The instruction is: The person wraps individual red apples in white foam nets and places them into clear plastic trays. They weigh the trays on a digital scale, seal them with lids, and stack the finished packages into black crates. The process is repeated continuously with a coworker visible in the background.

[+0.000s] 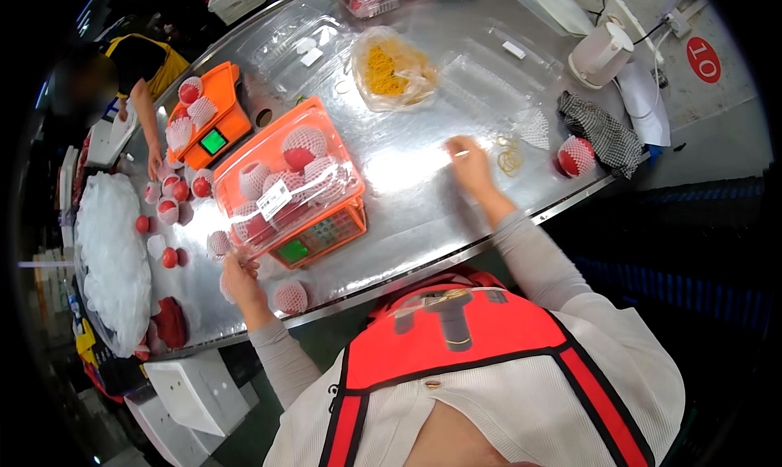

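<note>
A clear plastic clamshell box (pixel 287 186) of red fruit in white foam nets lies tilted on an orange weighing scale (pixel 357 213) with a green display. A white label is stuck on its lid. My left hand (pixel 243 279) is at the box's near left corner, fingers bent against its edge; whether it grips cannot be told. My right hand (pixel 470 161) is over the bare steel table, right of the scale, fingers curled, with a small pale thing at the fingers. Beside it lie loose yellow rubber bands (pixel 509 156). Farther back sits a plastic bag of yellow rubber bands (pixel 385 69).
A second orange scale (pixel 229 109) holds netted fruit; a co-worker's arm (pixel 146 118) reaches beside it. Loose fruit (pixel 170 257) and a bag of white foam nets (pixel 113 259) lie left. At right are a netted fruit (pixel 575 156), a checked cloth (pixel 599 131) and an electric kettle (pixel 602 54).
</note>
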`<state>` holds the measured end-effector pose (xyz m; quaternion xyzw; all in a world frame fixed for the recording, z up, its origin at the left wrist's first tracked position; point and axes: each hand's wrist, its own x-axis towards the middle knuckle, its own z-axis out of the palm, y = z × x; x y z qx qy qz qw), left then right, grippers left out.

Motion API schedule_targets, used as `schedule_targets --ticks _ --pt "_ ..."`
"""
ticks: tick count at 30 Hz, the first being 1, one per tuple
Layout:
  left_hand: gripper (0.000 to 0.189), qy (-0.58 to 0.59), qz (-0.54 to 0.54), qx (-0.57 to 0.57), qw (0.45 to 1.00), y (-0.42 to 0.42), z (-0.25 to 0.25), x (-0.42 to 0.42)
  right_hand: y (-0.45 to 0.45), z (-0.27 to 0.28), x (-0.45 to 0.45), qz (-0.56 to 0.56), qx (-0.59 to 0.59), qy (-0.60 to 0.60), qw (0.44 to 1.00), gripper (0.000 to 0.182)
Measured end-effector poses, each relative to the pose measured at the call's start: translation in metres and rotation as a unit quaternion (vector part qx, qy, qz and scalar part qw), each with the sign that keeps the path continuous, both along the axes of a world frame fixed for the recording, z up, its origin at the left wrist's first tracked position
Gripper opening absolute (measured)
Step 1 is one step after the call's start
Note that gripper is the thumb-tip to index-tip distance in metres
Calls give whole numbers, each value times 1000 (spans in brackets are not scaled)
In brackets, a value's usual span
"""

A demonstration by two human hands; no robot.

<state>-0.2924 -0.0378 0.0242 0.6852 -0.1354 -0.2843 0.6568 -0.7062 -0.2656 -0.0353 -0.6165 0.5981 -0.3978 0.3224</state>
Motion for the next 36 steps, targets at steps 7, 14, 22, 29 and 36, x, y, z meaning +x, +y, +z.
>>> schedule_targets --ticks 7,14,22,29,36 --pt "16 -161 113 -61 979 4 22 -26 -56 -60 -124 -109 -14 479 871 25" --pt "10 -150 -345 -8 927 7 30 -168 -72 -50 -124 -42 26 432 900 23" --pt "39 -76 -404 -32 911 -4 27 -232 7 15 -50 258 141 -227 929 7" --pt "35 102 -464 -84 876 -43 18 -228 115 94 26 309 122 -254 908 7" --pt "12 83 -476 -71 872 -58 27 -204 132 119 12 321 112 -392 855 13"
